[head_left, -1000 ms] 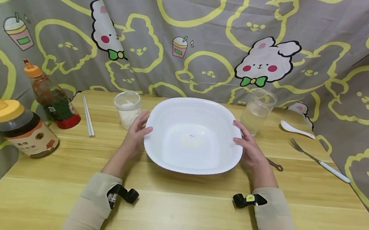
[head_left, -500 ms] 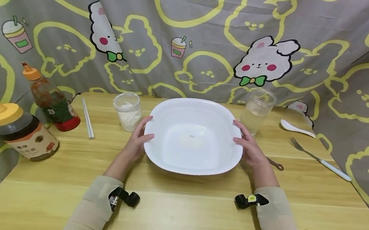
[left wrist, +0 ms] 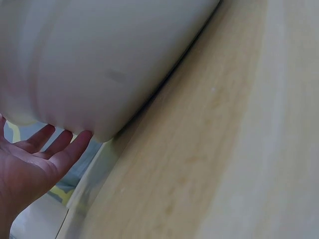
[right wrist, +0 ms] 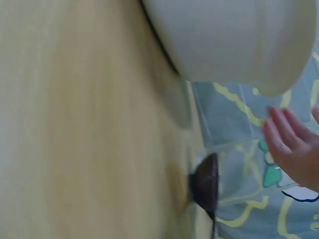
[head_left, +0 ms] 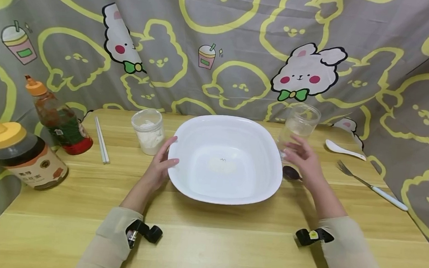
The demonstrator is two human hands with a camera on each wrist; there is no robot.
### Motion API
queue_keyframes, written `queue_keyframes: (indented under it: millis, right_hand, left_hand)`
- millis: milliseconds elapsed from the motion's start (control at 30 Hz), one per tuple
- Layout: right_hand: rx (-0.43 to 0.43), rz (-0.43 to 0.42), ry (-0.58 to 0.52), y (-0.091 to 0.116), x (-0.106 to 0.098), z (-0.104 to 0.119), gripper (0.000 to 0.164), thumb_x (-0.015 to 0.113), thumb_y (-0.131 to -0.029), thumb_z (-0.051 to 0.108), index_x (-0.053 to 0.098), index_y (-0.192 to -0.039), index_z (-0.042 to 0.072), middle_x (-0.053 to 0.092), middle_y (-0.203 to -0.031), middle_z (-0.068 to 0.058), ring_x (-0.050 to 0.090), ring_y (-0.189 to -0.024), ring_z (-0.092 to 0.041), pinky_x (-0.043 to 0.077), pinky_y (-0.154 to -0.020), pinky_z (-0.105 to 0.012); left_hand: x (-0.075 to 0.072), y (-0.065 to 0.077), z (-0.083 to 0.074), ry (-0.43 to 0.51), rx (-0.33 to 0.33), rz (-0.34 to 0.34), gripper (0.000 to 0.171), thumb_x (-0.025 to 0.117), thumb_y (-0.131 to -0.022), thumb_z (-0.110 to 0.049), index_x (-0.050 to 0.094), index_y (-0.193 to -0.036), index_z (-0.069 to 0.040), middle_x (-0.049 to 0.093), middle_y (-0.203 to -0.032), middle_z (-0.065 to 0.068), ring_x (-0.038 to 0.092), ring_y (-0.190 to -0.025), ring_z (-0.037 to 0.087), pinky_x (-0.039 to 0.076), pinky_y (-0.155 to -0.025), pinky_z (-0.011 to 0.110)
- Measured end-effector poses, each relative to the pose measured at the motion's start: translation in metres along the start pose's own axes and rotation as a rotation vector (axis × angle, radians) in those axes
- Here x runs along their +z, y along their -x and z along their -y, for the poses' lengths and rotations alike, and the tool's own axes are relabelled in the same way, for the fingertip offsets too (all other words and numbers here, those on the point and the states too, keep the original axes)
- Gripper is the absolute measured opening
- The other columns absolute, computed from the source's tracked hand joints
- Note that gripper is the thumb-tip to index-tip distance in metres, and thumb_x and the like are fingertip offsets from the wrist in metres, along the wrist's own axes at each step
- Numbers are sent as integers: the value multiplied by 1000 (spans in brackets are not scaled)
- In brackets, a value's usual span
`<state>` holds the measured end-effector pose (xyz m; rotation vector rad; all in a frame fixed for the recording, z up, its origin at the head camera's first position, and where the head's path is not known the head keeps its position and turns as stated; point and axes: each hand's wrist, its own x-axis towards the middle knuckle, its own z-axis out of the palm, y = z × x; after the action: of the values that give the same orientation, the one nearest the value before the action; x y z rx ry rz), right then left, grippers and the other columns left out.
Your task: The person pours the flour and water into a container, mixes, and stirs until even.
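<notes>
A white plastic basin (head_left: 227, 131) stands on the wooden table in front of me, a small dark mark on its floor. At its left side my left hand (head_left: 159, 163) grips it, thumb over the rim and fingers against the outer wall, as the left wrist view also shows on the basin (left wrist: 109, 69). My right hand (head_left: 308, 162) is off the basin, fingers loosely bent and holding nothing. It hovers near a clear jar of liquid (head_left: 301, 122), partly covering it; whether they touch I cannot tell. Just below lies a dark spoon (head_left: 291, 173), its handle hidden by the hand.
Left of the basin stands a jar of white powder (head_left: 150, 135). Metal chopsticks (head_left: 102, 140), a red sauce bottle (head_left: 60, 122) and a yellow-capped honey bottle (head_left: 27, 157) are farther left. A white spoon (head_left: 343, 149) and a fork (head_left: 371, 186) lie at right. A patterned curtain (head_left: 241, 35) hangs behind.
My right hand has let go of the basin's right rim and moved to the right, uncovering the dark spoon's bowl. The left hand and basin stay in place.
</notes>
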<state>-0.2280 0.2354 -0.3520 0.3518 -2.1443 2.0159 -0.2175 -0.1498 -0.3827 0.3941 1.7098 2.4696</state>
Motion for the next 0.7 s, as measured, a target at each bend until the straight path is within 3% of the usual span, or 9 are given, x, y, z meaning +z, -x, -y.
queue_keyframes:
  millis: [100,200,267,367,467,700]
  right_hand:
    - [-116,-295,86,-6,-9,-8,46,60,-79,7,43,-121,1,52,-108,-12,50,-89,-10,42,-75,-18]
    - [-100,-479,237,-13,-18,-18,54,65,-75,15,41,-123,8,43,-115,-8,41,-99,-12,36,-82,-23]
    - [-21,-475,302,-19,-24,-27,68,67,-73,25,31,-130,15,30,-126,-11,31,-111,-17,30,-92,-30]
    - [82,-381,311,-24,-20,-24,85,68,-71,29,15,-136,16,19,-133,-16,19,-121,-28,21,-99,-41]
    - [134,-309,334,-34,-19,-30,95,68,-69,37,5,-137,18,13,-136,-18,13,-123,-32,18,-100,-43]
    - [144,-396,315,-52,-8,-36,100,71,-66,36,3,-137,20,18,-137,-12,20,-122,-23,15,-102,-32]
  left_hand:
    - [-1,0,0,4,-1,5,64,42,-77,6,23,-135,-12,22,-134,16,26,-114,39,45,-80,42]
    - [-3,-1,1,-5,-2,11,64,43,-77,6,23,-135,-12,22,-134,16,26,-114,39,44,-81,41]
    - [-3,-1,2,-10,-1,12,63,43,-77,6,24,-135,-12,23,-133,17,27,-114,39,45,-81,40]
    - [-3,-1,2,-18,-2,12,63,44,-77,5,24,-134,-12,23,-133,18,28,-113,39,46,-79,38]
    - [-3,-1,1,-17,-2,16,64,44,-77,5,23,-135,-12,23,-133,17,27,-114,40,47,-78,38]
    - [-2,-1,0,-7,-1,26,66,44,-76,6,21,-136,-11,20,-134,18,25,-115,41,44,-81,43]
